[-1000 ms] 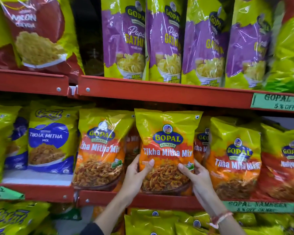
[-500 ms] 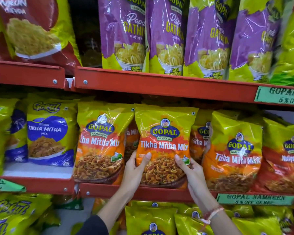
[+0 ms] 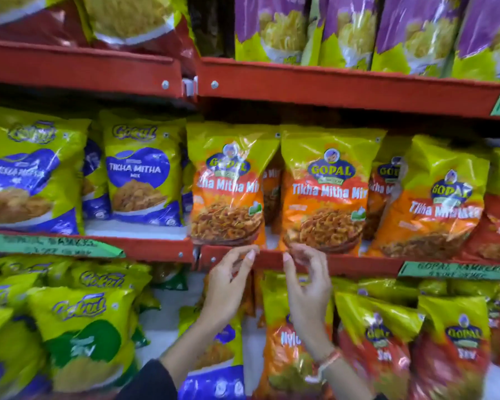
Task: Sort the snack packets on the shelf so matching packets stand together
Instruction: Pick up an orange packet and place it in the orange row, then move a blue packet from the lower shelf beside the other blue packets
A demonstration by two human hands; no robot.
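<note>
Three orange-and-yellow Tikha Mitha Mix packets stand side by side on the middle red shelf [image 3: 358, 265]: one on the left [image 3: 228, 192], one in the centre [image 3: 326, 192], one on the right [image 3: 436, 203]. More orange packets show behind them. My left hand [image 3: 228, 281] and my right hand [image 3: 306, 287] hang just below the shelf's front edge, under the centre packet, fingers loosely curled and apart. Neither holds anything.
Blue-and-yellow Tikha Mitha packets [image 3: 142, 174] stand left on the same shelf. Purple Gathiya packets [image 3: 344, 27] line the top shelf. Yellow, green and red packets [image 3: 87, 336] fill the lower shelf. Green price tags [image 3: 456, 271] are stuck on the shelf edges.
Both hands let go of the centre orange packet and dropped below the shelf edge. The packet stays standing on the shelf. The view shifted down and to the left.
</note>
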